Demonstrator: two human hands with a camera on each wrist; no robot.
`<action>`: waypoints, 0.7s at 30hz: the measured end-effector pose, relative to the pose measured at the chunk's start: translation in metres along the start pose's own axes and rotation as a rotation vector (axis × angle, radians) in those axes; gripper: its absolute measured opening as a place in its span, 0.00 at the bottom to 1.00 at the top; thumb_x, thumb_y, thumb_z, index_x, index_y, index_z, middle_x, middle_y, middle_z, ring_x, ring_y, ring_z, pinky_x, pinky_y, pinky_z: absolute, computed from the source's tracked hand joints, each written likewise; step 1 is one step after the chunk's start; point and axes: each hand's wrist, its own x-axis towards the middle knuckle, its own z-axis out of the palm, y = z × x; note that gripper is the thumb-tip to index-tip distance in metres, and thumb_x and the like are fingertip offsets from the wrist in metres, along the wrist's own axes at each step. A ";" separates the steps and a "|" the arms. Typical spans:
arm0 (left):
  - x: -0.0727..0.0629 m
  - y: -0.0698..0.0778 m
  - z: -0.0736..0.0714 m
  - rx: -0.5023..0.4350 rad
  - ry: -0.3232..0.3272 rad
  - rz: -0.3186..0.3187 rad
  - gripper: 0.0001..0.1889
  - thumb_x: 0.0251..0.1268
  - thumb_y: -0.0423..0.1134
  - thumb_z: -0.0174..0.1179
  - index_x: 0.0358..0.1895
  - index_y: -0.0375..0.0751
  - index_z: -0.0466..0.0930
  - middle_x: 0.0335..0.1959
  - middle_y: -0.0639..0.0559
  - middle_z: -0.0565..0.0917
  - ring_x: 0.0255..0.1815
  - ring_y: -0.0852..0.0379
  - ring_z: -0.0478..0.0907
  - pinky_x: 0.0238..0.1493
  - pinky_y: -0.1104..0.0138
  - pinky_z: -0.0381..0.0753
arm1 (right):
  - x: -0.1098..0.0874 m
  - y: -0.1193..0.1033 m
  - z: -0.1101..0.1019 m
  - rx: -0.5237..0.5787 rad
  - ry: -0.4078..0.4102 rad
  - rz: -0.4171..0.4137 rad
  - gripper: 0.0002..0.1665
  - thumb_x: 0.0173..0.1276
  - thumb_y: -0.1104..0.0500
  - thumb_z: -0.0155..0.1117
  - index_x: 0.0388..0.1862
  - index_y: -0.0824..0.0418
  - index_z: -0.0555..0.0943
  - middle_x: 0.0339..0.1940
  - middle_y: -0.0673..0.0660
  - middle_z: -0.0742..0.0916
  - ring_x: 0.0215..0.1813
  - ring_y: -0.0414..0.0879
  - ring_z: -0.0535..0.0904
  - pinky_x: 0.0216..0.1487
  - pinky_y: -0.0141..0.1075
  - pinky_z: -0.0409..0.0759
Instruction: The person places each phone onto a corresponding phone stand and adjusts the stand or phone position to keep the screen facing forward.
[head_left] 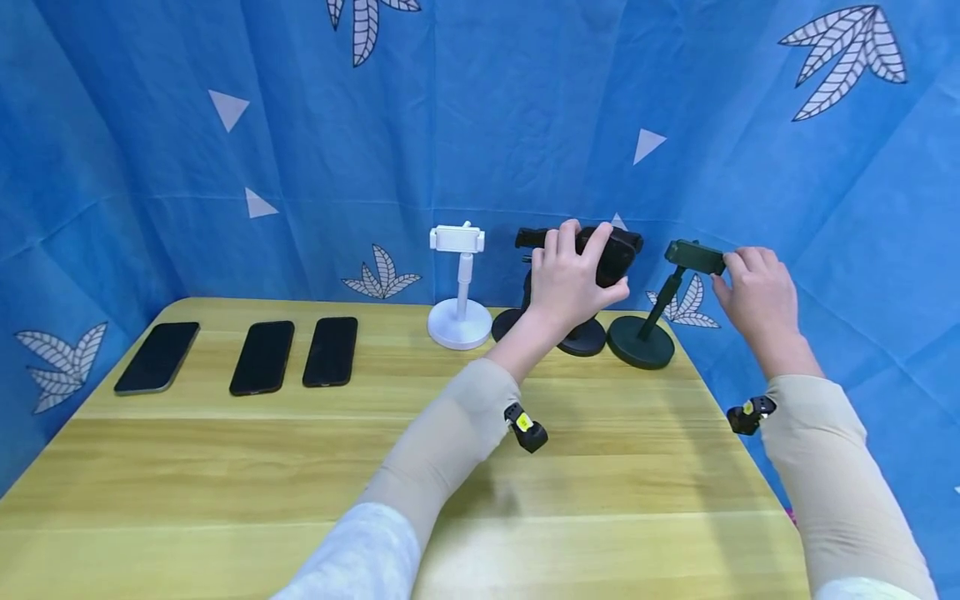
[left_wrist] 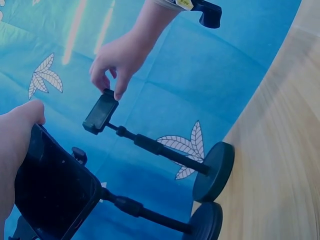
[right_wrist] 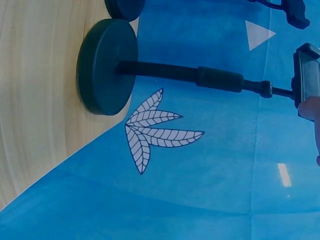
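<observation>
My left hand (head_left: 564,279) grips a black smartphone (left_wrist: 55,185) by its edges, held tilted above the table. Behind it stand two black phone stands, partly hidden by the hand; one round black base (head_left: 583,337) shows below the phone. To the right is a dark green phone stand (head_left: 651,340) with a round base and a slanted pole. At its top, my right hand (head_left: 761,292) pinches the end of the clamp (left_wrist: 101,112) between thumb and fingers. Only a bit of the right hand's fingers (right_wrist: 311,107) enters the right wrist view.
A white phone stand (head_left: 459,325) is left of the black ones. Three more phones lie flat at the table's left: a large one (head_left: 157,358), a middle one (head_left: 262,358) and another (head_left: 330,352). A blue curtain (head_left: 510,108) hangs right behind the wooden table (head_left: 225,467).
</observation>
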 end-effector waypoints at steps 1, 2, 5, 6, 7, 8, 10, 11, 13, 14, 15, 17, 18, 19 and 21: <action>0.001 0.002 0.001 0.002 0.002 0.003 0.38 0.52 0.70 0.57 0.66 0.58 0.70 0.57 0.45 0.76 0.50 0.52 0.73 0.35 0.62 0.76 | 0.000 0.000 0.000 -0.002 -0.004 0.001 0.17 0.63 0.66 0.67 0.45 0.76 0.77 0.45 0.72 0.81 0.51 0.66 0.73 0.52 0.57 0.76; 0.003 0.003 0.003 0.006 0.004 0.007 0.38 0.52 0.70 0.56 0.66 0.58 0.70 0.57 0.45 0.76 0.50 0.52 0.73 0.34 0.62 0.76 | 0.000 0.001 0.000 -0.006 -0.009 0.003 0.17 0.63 0.66 0.68 0.46 0.76 0.77 0.45 0.72 0.81 0.51 0.66 0.73 0.53 0.57 0.76; 0.007 0.008 0.006 0.013 0.013 0.017 0.38 0.52 0.71 0.56 0.66 0.58 0.71 0.57 0.45 0.76 0.50 0.52 0.73 0.34 0.62 0.76 | -0.001 0.001 -0.001 -0.010 -0.018 0.003 0.17 0.62 0.66 0.68 0.46 0.76 0.77 0.45 0.72 0.81 0.52 0.66 0.73 0.53 0.57 0.76; 0.009 0.010 0.008 0.016 0.015 0.019 0.38 0.52 0.71 0.56 0.66 0.58 0.71 0.57 0.46 0.76 0.50 0.52 0.73 0.35 0.63 0.76 | -0.001 0.001 -0.001 -0.009 -0.019 0.003 0.17 0.62 0.66 0.68 0.46 0.76 0.77 0.45 0.72 0.81 0.52 0.66 0.73 0.53 0.57 0.76; 0.010 0.012 0.009 0.017 0.016 0.021 0.38 0.52 0.71 0.55 0.66 0.58 0.71 0.57 0.46 0.76 0.50 0.52 0.73 0.35 0.62 0.76 | -0.001 0.000 -0.001 -0.007 -0.019 0.004 0.17 0.62 0.66 0.68 0.46 0.76 0.77 0.45 0.72 0.81 0.52 0.66 0.73 0.53 0.57 0.76; 0.011 0.013 0.011 0.015 0.015 0.023 0.37 0.53 0.71 0.55 0.66 0.58 0.71 0.57 0.46 0.76 0.50 0.52 0.73 0.35 0.62 0.76 | -0.001 0.000 -0.002 -0.006 -0.018 0.004 0.17 0.62 0.66 0.68 0.46 0.76 0.77 0.45 0.72 0.81 0.52 0.66 0.74 0.53 0.57 0.76; 0.014 0.017 0.014 0.010 0.017 0.024 0.37 0.53 0.71 0.55 0.65 0.58 0.71 0.57 0.46 0.76 0.50 0.52 0.73 0.35 0.62 0.76 | -0.001 0.001 -0.002 -0.002 -0.017 0.006 0.17 0.62 0.66 0.68 0.46 0.76 0.77 0.45 0.72 0.81 0.52 0.66 0.73 0.53 0.58 0.76; 0.015 0.019 0.015 0.000 0.017 0.024 0.37 0.52 0.70 0.56 0.65 0.58 0.72 0.57 0.46 0.76 0.50 0.52 0.73 0.35 0.62 0.76 | -0.001 0.001 -0.003 -0.002 -0.019 0.009 0.17 0.63 0.65 0.68 0.46 0.76 0.77 0.45 0.72 0.81 0.52 0.66 0.73 0.54 0.57 0.76; 0.018 0.022 0.017 -0.012 0.017 0.024 0.37 0.52 0.70 0.56 0.65 0.58 0.72 0.57 0.46 0.76 0.50 0.52 0.73 0.35 0.62 0.76 | -0.001 0.001 -0.003 -0.004 -0.025 0.015 0.17 0.63 0.65 0.67 0.46 0.76 0.77 0.45 0.72 0.80 0.52 0.65 0.73 0.55 0.57 0.76; 0.019 0.024 0.019 -0.019 0.016 0.024 0.37 0.52 0.70 0.57 0.65 0.58 0.72 0.57 0.46 0.75 0.51 0.52 0.73 0.36 0.62 0.76 | -0.001 0.002 -0.003 -0.004 -0.028 0.016 0.18 0.63 0.65 0.67 0.47 0.77 0.76 0.46 0.72 0.80 0.52 0.65 0.73 0.55 0.57 0.76; 0.020 0.025 0.020 -0.024 0.016 0.024 0.37 0.52 0.70 0.57 0.65 0.58 0.72 0.57 0.46 0.76 0.51 0.52 0.74 0.36 0.62 0.76 | -0.001 0.002 -0.003 -0.003 -0.031 0.017 0.18 0.63 0.66 0.67 0.47 0.77 0.76 0.46 0.72 0.80 0.52 0.66 0.73 0.55 0.57 0.76; 0.022 0.028 0.023 -0.036 0.008 0.022 0.37 0.52 0.70 0.56 0.65 0.58 0.71 0.58 0.46 0.76 0.51 0.52 0.74 0.37 0.62 0.76 | -0.002 0.002 -0.003 -0.001 -0.033 0.015 0.18 0.63 0.66 0.67 0.47 0.78 0.76 0.46 0.73 0.80 0.52 0.66 0.73 0.55 0.57 0.76; 0.023 0.029 0.024 -0.039 0.001 0.020 0.37 0.53 0.71 0.55 0.65 0.58 0.71 0.58 0.45 0.76 0.51 0.52 0.74 0.38 0.62 0.77 | -0.002 0.002 -0.002 -0.002 -0.031 0.011 0.19 0.63 0.66 0.67 0.47 0.78 0.76 0.46 0.73 0.80 0.52 0.66 0.73 0.55 0.57 0.76; 0.024 0.030 0.025 -0.042 -0.006 0.017 0.37 0.53 0.71 0.55 0.65 0.58 0.71 0.58 0.46 0.76 0.52 0.52 0.74 0.39 0.62 0.77 | -0.002 0.002 -0.001 -0.001 -0.026 0.006 0.19 0.63 0.66 0.67 0.47 0.78 0.76 0.46 0.73 0.80 0.51 0.66 0.73 0.54 0.57 0.76; 0.026 0.033 0.028 -0.050 -0.019 0.010 0.37 0.53 0.71 0.55 0.65 0.58 0.70 0.58 0.46 0.75 0.52 0.52 0.74 0.40 0.62 0.77 | -0.001 0.002 0.001 0.000 -0.013 -0.006 0.20 0.62 0.66 0.68 0.47 0.79 0.76 0.45 0.73 0.80 0.51 0.66 0.74 0.54 0.57 0.76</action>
